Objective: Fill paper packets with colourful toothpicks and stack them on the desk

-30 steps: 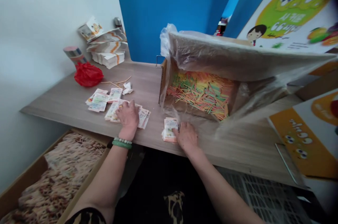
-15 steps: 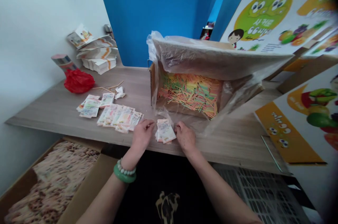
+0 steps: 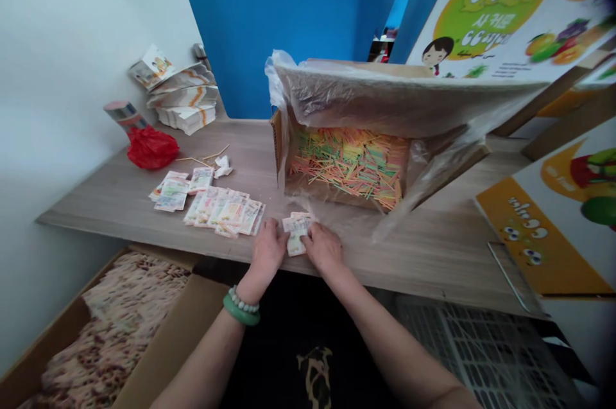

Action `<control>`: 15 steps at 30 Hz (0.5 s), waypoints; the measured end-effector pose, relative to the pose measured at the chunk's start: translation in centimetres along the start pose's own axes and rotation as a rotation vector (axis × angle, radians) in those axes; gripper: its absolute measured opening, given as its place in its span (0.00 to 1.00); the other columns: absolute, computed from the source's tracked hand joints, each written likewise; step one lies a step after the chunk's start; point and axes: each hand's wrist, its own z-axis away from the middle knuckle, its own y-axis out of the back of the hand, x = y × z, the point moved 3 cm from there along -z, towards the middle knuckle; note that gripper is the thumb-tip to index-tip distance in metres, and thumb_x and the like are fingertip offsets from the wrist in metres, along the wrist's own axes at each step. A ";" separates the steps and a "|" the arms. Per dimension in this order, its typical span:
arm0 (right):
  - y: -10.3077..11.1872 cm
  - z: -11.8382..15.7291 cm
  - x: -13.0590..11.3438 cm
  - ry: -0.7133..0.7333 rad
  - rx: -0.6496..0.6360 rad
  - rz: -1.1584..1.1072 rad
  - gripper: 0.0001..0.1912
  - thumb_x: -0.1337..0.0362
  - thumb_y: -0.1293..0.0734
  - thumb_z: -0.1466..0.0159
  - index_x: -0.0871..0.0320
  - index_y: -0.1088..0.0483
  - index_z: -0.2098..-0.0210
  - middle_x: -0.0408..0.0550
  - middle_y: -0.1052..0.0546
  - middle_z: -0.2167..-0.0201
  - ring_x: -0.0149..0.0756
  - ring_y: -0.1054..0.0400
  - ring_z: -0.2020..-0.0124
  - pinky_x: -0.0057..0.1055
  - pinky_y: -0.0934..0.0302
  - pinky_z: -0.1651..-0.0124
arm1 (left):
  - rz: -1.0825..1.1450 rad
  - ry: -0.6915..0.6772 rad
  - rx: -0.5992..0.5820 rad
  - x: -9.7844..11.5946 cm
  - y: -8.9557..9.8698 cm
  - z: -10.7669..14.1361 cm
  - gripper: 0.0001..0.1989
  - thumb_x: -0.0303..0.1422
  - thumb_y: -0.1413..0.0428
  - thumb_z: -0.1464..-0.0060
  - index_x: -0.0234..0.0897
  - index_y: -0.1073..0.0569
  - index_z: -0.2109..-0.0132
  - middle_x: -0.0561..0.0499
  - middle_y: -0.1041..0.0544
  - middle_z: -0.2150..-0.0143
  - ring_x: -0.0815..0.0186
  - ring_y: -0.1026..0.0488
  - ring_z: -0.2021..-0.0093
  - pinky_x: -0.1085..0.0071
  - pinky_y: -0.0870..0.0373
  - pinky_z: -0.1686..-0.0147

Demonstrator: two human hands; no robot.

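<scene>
A small pile of flat printed packets (image 3: pixel 296 239) lies on the table in front of me, between my two hands. My left hand (image 3: pixel 267 247) has its fingers curled, with thumb and fingertips at the pile's left edge. On the other side my right hand (image 3: pixel 325 247) pinches the right edge, its thumb over the packets. Left of my hands lies a larger overlapping spread of similar packets (image 3: pixel 224 210), with another small heap of packets (image 3: pixel 172 192) behind it. Beyond my hands stands an open carton lined with clear plastic (image 3: pixel 346 97), holding many thin coloured sticks (image 3: pixel 351 165).
A red plastic bag (image 3: pixel 153 147), a crumpled tissue (image 3: pixel 222 167) and stacked folded white cartons (image 3: pixel 185 101) sit at the back left. Below the table's left edge is a box full of packets (image 3: pixel 125 313). Printed fruit boxes (image 3: pixel 534 235) stand at right; a blue panel (image 3: pixel 289 24) rises behind.
Both hands have closed in on the small pile from its two sides. The packets in it have shifted, and my right thumb now overlaps them. The view has turned slightly.
</scene>
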 end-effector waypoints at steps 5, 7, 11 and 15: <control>-0.1 0.1 1.9 0.016 0.070 -0.312 0.09 0.63 0.42 0.36 0.56 0.34 0.70 0.49 0.24 0.65 0.39 0.32 0.61 0.33 0.45 0.59 | 0.183 -0.013 0.091 -1.6 0.0 0.0 0.16 0.32 0.40 0.44 0.27 0.26 0.51 0.39 0.27 0.56 0.55 0.29 0.57 0.61 0.33 0.54; 0.2 0.5 2.4 0.070 0.122 -0.470 0.08 0.61 0.42 0.37 0.56 0.35 0.71 0.47 0.27 0.69 0.37 0.34 0.64 0.32 0.45 0.60 | 0.313 -0.026 0.103 -1.8 0.1 0.0 0.18 0.36 0.37 0.48 0.29 0.24 0.53 0.42 0.26 0.57 0.59 0.31 0.64 0.62 0.33 0.59; 0.8 0.9 2.5 0.142 0.092 -0.768 0.12 0.54 0.42 0.40 0.55 0.37 0.72 0.42 0.34 0.75 0.34 0.40 0.70 0.30 0.46 0.64 | 0.739 -0.121 -0.111 0.3 0.7 -0.2 0.18 0.36 0.34 0.58 0.33 0.19 0.59 0.46 0.23 0.62 0.62 0.30 0.65 0.66 0.32 0.61; 2.1 0.3 2.0 0.201 -0.024 -0.909 0.13 0.52 0.39 0.41 0.55 0.36 0.73 0.40 0.36 0.76 0.32 0.41 0.72 0.29 0.47 0.67 | 1.128 -0.055 -0.351 3.0 1.3 -0.5 0.16 0.38 0.31 0.62 0.34 0.18 0.65 0.47 0.20 0.65 0.62 0.26 0.65 0.67 0.30 0.61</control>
